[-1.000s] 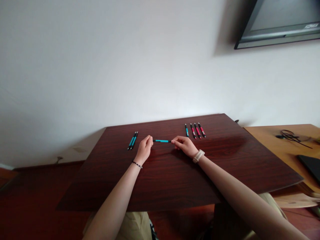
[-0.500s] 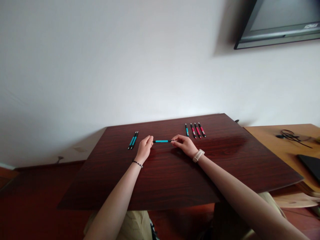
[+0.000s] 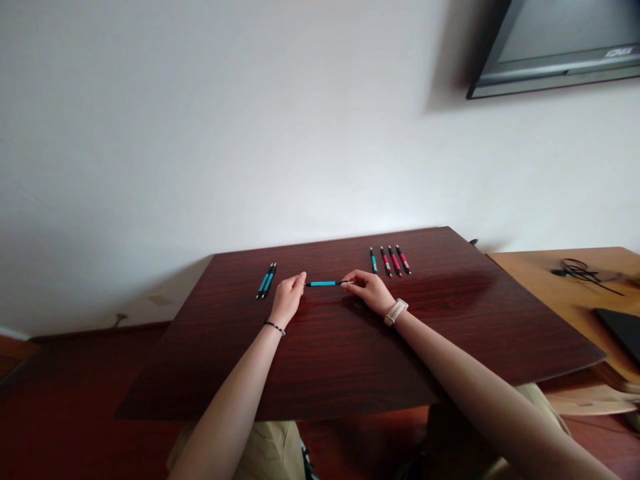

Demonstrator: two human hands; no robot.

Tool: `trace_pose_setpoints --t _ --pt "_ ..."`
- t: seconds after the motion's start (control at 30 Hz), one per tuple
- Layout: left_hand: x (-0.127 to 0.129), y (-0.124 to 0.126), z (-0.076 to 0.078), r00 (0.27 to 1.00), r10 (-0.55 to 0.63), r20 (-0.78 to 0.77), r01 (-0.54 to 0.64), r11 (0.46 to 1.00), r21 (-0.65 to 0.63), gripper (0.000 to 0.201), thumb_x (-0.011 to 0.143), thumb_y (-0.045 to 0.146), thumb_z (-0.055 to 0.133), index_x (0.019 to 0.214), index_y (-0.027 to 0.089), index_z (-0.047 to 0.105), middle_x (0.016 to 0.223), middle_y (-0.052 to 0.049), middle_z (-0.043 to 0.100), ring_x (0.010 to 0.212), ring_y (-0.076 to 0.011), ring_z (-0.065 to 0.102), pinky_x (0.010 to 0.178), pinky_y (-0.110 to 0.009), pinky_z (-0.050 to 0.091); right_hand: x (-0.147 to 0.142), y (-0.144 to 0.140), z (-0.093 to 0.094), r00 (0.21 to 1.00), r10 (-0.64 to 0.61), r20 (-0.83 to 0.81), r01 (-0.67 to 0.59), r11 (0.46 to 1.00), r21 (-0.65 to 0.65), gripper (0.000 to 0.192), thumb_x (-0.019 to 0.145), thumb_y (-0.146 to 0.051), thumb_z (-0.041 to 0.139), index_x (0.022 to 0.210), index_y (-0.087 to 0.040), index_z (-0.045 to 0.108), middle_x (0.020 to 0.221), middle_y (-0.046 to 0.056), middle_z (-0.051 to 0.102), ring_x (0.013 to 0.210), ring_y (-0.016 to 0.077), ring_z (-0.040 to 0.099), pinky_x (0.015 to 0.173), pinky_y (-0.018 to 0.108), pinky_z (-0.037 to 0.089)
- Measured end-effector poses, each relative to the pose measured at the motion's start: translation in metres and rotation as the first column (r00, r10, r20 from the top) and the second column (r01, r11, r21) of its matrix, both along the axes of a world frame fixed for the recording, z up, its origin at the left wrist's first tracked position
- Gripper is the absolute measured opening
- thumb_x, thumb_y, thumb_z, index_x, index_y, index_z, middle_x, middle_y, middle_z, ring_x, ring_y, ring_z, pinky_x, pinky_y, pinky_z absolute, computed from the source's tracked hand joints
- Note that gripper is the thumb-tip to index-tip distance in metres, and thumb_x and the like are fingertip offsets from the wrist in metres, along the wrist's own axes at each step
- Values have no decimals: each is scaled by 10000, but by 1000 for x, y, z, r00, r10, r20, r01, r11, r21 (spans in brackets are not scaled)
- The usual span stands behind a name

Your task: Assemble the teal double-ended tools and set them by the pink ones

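Head view: noted pen [image 3: 323, 284] over middle of table [image 3: 320, 367], blue barrel with black ends, lying nearly level and crosswise between left hand [image 3: 289, 297] and right hand [image 3: 371, 292]. Left hand: narrow grip, closed around left end of pen, thumb uppermost. Right hand: narrow pinch of fingertips on right end, with small pale streak at fingers, too small to identify. Cannot tell contact or gap between pen and table.

On table, beyond left hand and to its left: two blue pens [image 3: 263, 285], side by side, slanted. On table, just beyond right hand: lone blue pen [image 3: 373, 261], then, to its right, three red pens [image 3: 395, 262], all in one row, set apart from each other, pointing roughly away from body. Dark bracelet [image 3: 275, 327] on left wrist, pale watch [image 3: 396, 312] on right.

To right of table: side desk [image 3: 530, 270], bearing tangled black cable [image 3: 577, 270] and, nearer, flat black item [image 3: 620, 330], partly out of frame. Above, on pale wall [image 3: 250, 120]: TV [image 3: 560, 73], cut off by frame.
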State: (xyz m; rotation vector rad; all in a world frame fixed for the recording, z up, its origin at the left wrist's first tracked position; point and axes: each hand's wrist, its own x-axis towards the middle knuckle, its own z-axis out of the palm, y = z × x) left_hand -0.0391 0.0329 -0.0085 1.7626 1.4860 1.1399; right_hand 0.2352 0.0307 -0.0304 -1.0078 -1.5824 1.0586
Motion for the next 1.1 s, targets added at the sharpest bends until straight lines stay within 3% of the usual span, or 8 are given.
trace_pose_setpoints --t 0.43,1.1 --pt "1 -3 -2 997 -21 68 25 998 -54 508 978 669 546 725 228 526 618 3 530 621 -175 584 541 -251 386 1 -5 0 996 20 81 -21 1000 14 332 905 -548 769 971 -224 756 810 25 745 735 202 662 674 308 497" --pt "2 -5 1 1000 -17 -18 16 998 -67 508 988 667 477 722 234 492 620 10 533 602 -168 561 573 -265 392 0 -5 0 988 -12 151 4 998 55 334 928 -545 738 972 -214 753 847 36 767 764 204 682 716 312 512"
